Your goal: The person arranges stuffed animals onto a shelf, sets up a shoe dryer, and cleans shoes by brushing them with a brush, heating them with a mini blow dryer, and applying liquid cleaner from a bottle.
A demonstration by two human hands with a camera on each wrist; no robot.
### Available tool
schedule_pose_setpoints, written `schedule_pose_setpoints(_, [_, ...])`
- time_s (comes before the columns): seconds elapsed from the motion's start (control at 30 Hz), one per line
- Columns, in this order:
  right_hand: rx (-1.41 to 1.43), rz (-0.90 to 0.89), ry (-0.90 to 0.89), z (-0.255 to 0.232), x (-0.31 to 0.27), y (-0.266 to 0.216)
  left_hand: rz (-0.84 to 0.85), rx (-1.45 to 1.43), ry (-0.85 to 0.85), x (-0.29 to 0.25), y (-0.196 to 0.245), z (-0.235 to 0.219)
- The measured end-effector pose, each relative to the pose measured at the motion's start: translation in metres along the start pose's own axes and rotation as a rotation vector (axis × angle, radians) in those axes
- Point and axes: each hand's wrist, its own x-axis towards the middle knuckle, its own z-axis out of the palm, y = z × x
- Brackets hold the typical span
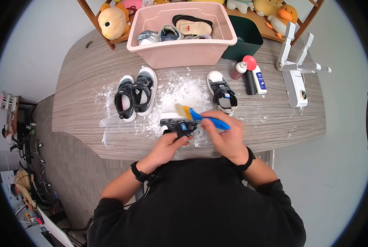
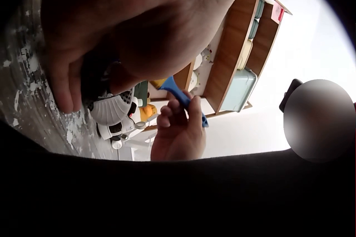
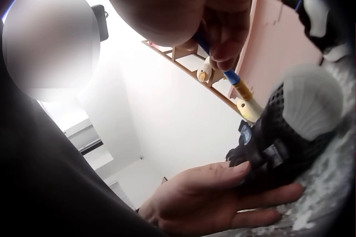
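In the head view a dark checked shoe (image 1: 175, 122) with a white toe lies on its side near the table's front edge. The left hand (image 1: 167, 147) grips it at the heel and strap side. Above the shoe, the right hand (image 1: 227, 136) holds a brush (image 1: 210, 120) with a blue handle, yellow band and pale bristles, which hang over the shoe's far edge. In the right wrist view the brush (image 3: 243, 90) is beside the shoe (image 3: 278, 131), with the left hand (image 3: 206, 198) under it; bristle contact cannot be told. White powder (image 1: 186, 92) covers the tabletop around the shoe.
A pair of dark shoes (image 1: 136, 94) stands at the left, a single one (image 1: 222, 91) at the right. Behind are a pink bin (image 1: 182, 55) holding shoes and a dark green bin (image 1: 243, 39). Bottles (image 1: 259, 80) and a white device (image 1: 295, 88) stand at the right.
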Motion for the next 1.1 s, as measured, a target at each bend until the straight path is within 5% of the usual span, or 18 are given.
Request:
schedule_pose_setpoints(0.23, [0.046, 0.101, -0.325, 0.033, 0.027, -0.002, -0.034, 0.125, 0.044, -0.001, -0.005, -0.002])
schedule_pose_setpoints(0.5, [-0.044, 0.176, 0.069, -0.018, 0.005, 0.0, 0.037, 0.143, 0.056, 0.002, -0.015, -0.002])
schedule_pose_setpoints(0.77, [-0.104, 0.3, 0.262, -0.068, -0.035, 0.003, -0.014, 0.101, 0.061, 0.005, -0.009, -0.003])
schedule_pose_setpoints(0.83, [-0.062, 0.192, 0.268, -0.059, -0.039, 0.002, -0.035, 0.092, 0.065, 0.003, -0.003, -0.001])
schedule_pose_setpoints(1.0, [-0.032, 0.098, -0.115, -0.044, -0.036, -0.004, 0.02, 0.045, 0.067, 0.004, 0.007, 0.003])
schedule_pose_setpoints(1.1, [-0.073, -0.032, -0.085, -0.034, -0.032, -0.003, 0.014, -0.018, 0.035, 0.006, 0.017, 0.009])
